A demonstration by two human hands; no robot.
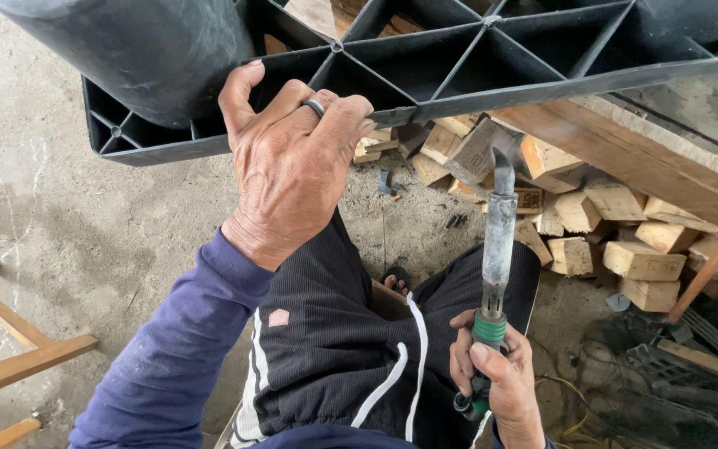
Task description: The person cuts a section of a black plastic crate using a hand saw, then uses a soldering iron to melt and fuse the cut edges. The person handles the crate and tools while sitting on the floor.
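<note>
Dusty concrete floor, heap of wooden blocks, scattered scraps

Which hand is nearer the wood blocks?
Right hand, gripping the tool just below the wood blocks. Left hand grips the black pallet, farther left.

Soft, even daylight; no glare. Image sharp throughout. Faint diffuse shadow lies on the concrete floor below the black plastic pallet. Lower-right corner beneath the pallet is dim.
</note>
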